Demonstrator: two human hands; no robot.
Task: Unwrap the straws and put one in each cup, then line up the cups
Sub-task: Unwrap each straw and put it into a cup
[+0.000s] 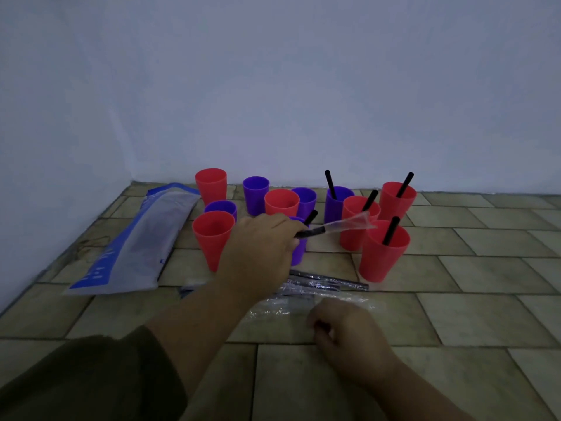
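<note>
Holding a black straw (312,231) by its near end, my left grip (261,247) hovered over the cluster of cups (384,253). Its fingers were clenched round the straw, so that the clear wrapper (352,223) bunched at the far tip could, I judged, be drawn off to the right. My right grip (349,332) lay low beside the loose wrappers (303,305) on the floor (455,314), fingers curled; whether it pinched anything I could not tell. Five cups, mostly rightward, carried straws; six to the left stood empty, among them the near red cup (212,238). Wrapped straws (328,282) lay close in front, presumably for easy reach, with a blue-and-white bag (136,241) at left.
</note>
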